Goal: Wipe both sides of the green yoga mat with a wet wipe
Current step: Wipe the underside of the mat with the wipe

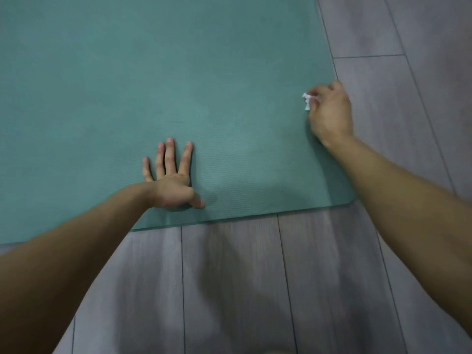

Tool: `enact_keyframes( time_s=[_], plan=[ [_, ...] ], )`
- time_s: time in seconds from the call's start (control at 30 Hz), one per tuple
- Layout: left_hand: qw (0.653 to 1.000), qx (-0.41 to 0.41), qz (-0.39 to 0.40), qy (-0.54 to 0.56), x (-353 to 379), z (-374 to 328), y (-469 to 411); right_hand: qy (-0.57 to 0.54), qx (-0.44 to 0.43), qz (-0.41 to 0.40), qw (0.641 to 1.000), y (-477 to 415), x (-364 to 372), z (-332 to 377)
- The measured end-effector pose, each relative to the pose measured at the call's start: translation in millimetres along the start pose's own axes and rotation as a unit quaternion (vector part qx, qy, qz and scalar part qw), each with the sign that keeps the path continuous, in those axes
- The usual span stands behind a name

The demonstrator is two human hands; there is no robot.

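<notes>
Our flat green foam yoga mat (153,72) lies spread on the grey plank floor (229,277). Our left hand (171,180) presses it near the near edge, fingers straight and splayed; our right hand (329,111) pinches a crumpled white wet wipe (307,100) at the right edge. We judge one face mid-wipe; which face, we cannot tell. No container shows.

mats: I count 1 green yoga mat (153,72) | wipes: 1 white wet wipe (306,101) | grips: 2, both mine, my left grip (171,186) and my right grip (330,112) | fingers (169,157) showing on the left: 5 | floors: 1 grey plank floor (255,277) | bare forearms (76,251): 2
</notes>
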State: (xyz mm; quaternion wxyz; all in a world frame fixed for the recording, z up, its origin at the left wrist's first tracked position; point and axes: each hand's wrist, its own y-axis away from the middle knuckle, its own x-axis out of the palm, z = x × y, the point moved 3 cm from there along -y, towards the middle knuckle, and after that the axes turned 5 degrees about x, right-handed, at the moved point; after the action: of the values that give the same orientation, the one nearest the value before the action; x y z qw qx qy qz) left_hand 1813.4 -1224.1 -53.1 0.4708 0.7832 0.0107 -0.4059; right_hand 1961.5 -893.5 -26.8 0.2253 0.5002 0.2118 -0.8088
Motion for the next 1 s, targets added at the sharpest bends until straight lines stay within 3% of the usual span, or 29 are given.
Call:
enact_keyframes(
  time_s=[0.07,0.13,0.2,0.27,0.3,0.4,0.5,0.57,0.67,0.7,0.77,0.83,0.9,0.93,1.0],
  plan=[
    [0.999,-0.002,-0.031,0.012,-1,0,2,-0.001,-0.021,0.010,1.000,43,10,29],
    [0.998,0.005,-0.055,0.023,0,1,2,-0.061,-0.140,0.071,0.986,119,30,74],
    [0.996,0.017,-0.081,0.027,1,3,3,-0.084,-0.305,0.165,0.934,201,36,109],
    [0.992,0.035,-0.117,0.031,3,6,7,-0.075,-0.374,0.186,0.905,221,27,105],
    [0.988,0.048,-0.145,0.032,3,9,11,-0.083,-0.333,0.166,0.925,207,22,87],
    [0.969,0.076,-0.234,0.013,5,18,30,-0.030,-0.095,0.043,0.994,149,-8,16],
    [0.950,0.038,-0.309,-0.015,15,25,53,-0.026,0.048,-0.019,0.998,153,-13,2],
    [0.944,0.015,-0.330,-0.019,20,24,63,-0.084,-0.001,0.018,0.996,192,10,50],
    [0.952,0.010,-0.303,-0.029,17,21,65,-0.105,-0.250,0.135,0.953,252,39,125],
    [0.955,0.007,-0.295,-0.030,13,21,64,-0.090,-0.291,0.147,0.941,250,39,125],
    [0.959,0.004,-0.280,-0.036,6,21,63,-0.076,-0.218,0.138,0.963,216,26,86],
    [0.961,0.004,-0.271,-0.046,3,23,65,-0.059,-0.056,0.050,0.995,176,-3,26],
    [0.962,0.006,-0.268,-0.059,3,24,67,-0.032,0.080,-0.017,0.996,151,-23,-12],
    [0.961,0.008,-0.268,-0.062,2,24,68,-0.033,0.101,-0.030,0.994,145,-21,-10],
    [0.963,0.014,-0.262,-0.058,-2,25,69,-0.090,0.030,0.015,0.995,152,2,38]
  ],
)
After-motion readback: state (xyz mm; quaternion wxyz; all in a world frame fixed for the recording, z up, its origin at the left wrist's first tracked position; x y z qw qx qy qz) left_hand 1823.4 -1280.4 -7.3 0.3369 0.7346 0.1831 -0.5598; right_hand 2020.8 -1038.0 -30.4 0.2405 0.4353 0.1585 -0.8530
